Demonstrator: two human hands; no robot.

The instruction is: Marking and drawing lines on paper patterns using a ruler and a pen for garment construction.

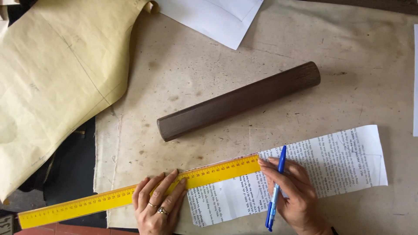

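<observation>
I am pressing my left hand (157,204) flat, fingers spread, on the yellow ruler (135,191), which is lying diagonally from the lower left corner of the frame up toward the centre. Two rings are showing on that hand. My right hand (291,191) is pinching a blue pen (275,189) between thumb and fingers, its forefinger touching the ruler's upper right end. The pen is standing steeply, its upper end near the ruler's end; I cannot tell whether it is touching the sheet. The ruler's right part is lying across the printed paper strip (339,161), which is stretching from bottom centre toward the right edge of the frame on the worn tabletop (196,65). A dark wooden cylinder (238,101) is resting at centre frame, well apart from both hands. Tan pattern paper (56,74) is filling the upper left, and a white sheet (217,17) is lying at top centre.
</observation>
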